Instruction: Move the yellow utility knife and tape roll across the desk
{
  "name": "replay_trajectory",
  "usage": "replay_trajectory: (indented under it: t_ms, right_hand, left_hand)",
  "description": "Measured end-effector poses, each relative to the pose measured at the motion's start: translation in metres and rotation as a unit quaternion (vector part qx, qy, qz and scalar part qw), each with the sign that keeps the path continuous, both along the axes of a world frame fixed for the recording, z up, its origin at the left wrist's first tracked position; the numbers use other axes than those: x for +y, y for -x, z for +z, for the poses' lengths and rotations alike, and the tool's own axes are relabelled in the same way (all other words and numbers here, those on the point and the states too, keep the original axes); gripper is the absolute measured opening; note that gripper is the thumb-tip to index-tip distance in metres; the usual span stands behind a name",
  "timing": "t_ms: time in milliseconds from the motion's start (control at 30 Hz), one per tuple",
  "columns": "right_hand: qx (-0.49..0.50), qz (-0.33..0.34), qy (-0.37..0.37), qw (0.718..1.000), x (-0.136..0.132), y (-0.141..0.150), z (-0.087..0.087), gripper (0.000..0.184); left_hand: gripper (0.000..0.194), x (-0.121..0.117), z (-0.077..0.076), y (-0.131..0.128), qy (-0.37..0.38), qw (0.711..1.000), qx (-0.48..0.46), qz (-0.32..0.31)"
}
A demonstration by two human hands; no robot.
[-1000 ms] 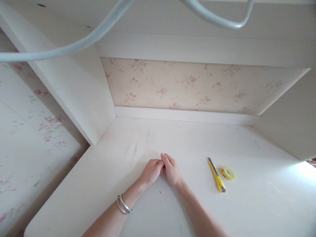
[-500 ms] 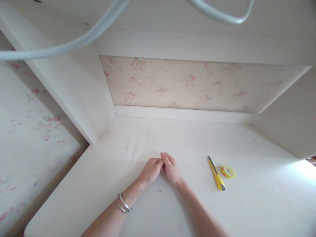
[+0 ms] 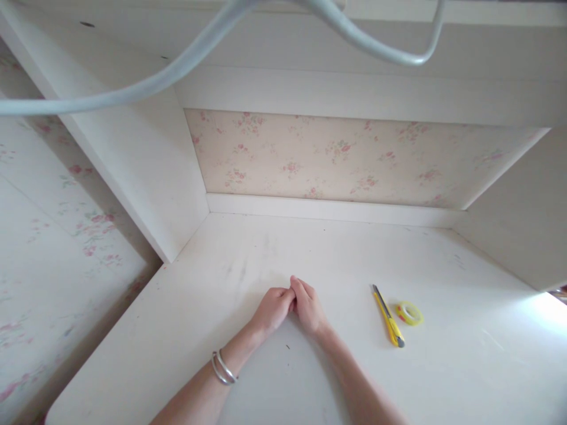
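My left hand (image 3: 273,307) and my right hand (image 3: 309,305) are clasped together on the white desk (image 3: 283,248), their fingers folded inward and the thumbs meeting at the top. No object shows in either hand, though the inner fingers are partly hidden. Two silver bangles (image 3: 224,368) circle my left wrist. To the right of my hands, apart from them, lies a yellow utility knife (image 3: 388,317) with its dark tip pointing away from me. Just beside it a small roll of yellow tape (image 3: 409,313) rests flat.
White side panels stand at the left (image 3: 133,153) and right (image 3: 509,218) of the desk. A floral-papered wall (image 3: 310,156) closes the back beneath an overhead shelf (image 3: 354,94). A pale curved tube (image 3: 186,62) crosses the top of the view.
The view has tilted up slightly, so the desk, knife and tape appear a little lower and more of the pale tube shows. My hands stay clasped in the same place.
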State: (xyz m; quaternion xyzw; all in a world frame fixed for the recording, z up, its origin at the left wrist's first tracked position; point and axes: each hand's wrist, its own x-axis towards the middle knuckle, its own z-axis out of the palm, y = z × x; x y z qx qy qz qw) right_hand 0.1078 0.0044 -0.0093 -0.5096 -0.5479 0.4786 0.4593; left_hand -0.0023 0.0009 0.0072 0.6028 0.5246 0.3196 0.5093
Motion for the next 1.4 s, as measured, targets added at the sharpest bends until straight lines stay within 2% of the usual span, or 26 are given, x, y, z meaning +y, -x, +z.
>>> replay_trajectory:
  t_ms: [167, 300, 433, 533, 600, 667, 767, 833, 900, 1033, 1133, 1200, 1300, 1400]
  right_hand:
    - [-0.119, -0.026, -0.035, 0.992, -0.009, -0.011, 0.010, 0.048]
    - [-0.220, -0.088, -0.085, 0.968, -0.037, -0.040, 0.020, 0.030]
    - [-0.354, -0.161, -0.123, 0.913, -0.062, -0.103, 0.025, 0.025]
    - [-0.435, -0.220, -0.157, 0.859, -0.062, -0.171, 0.022, 0.032]
    - [-0.487, -0.257, -0.142, 0.823, -0.056, -0.215, 0.013, 0.041]
    - [-0.538, -0.220, -0.109, 0.806, -0.050, -0.248, 0.001, 0.047]
    - [-0.549, -0.131, -0.085, 0.821, -0.046, -0.263, -0.019, 0.043]
    - [-0.545, -0.119, -0.099, 0.824, -0.045, -0.250, -0.028, 0.042]
    - [-0.539, -0.127, -0.117, 0.824, -0.042, -0.222, -0.031, 0.042]
    - [-0.503, -0.097, -0.156, 0.844, -0.030, -0.142, -0.025, 0.037]
    - [-0.454, -0.040, -0.184, 0.871, -0.016, -0.079, -0.019, 0.034]
    - [-0.410, -0.016, -0.197, 0.891, -0.007, -0.045, -0.017, 0.041]
    - [-0.357, -0.030, -0.175, 0.917, 0.001, -0.015, -0.019, 0.054]
    - [-0.333, -0.043, -0.165, 0.927, 0.001, -0.009, -0.022, 0.058]
  left_hand:
    - [0.036, -0.001, -0.001, -0.003, -0.025, 1.000, -0.009, 0.000]
    - [0.017, -0.003, -0.007, -0.006, -0.037, 0.998, -0.038, -0.017]
    - [0.020, -0.003, -0.011, -0.005, -0.026, 0.998, -0.023, -0.049]
    - [0.020, -0.003, -0.012, -0.005, -0.043, 0.997, 0.000, -0.063]
    - [0.019, -0.005, -0.012, -0.006, -0.074, 0.995, 0.028, -0.066]
    - [0.019, -0.008, -0.012, -0.007, -0.121, 0.988, 0.067, -0.062]
    - [0.020, -0.015, -0.010, -0.005, -0.189, 0.972, 0.120, -0.066]
    - [0.023, -0.020, -0.007, -0.004, -0.223, 0.960, 0.147, -0.084]
    - [0.028, -0.024, -0.004, -0.002, -0.255, 0.946, 0.173, -0.106]
    - [0.045, -0.027, -0.002, -0.001, -0.326, 0.909, 0.226, -0.126]
    - [0.054, -0.021, -0.005, 0.003, -0.362, 0.887, 0.266, -0.111]
    - [0.057, -0.012, -0.009, 0.009, -0.370, 0.876, 0.295, -0.089]
    - [0.054, 0.002, -0.015, 0.022, -0.357, 0.870, 0.336, -0.044]
    - [0.045, 0.013, -0.020, 0.032, -0.346, 0.866, 0.361, -0.023]
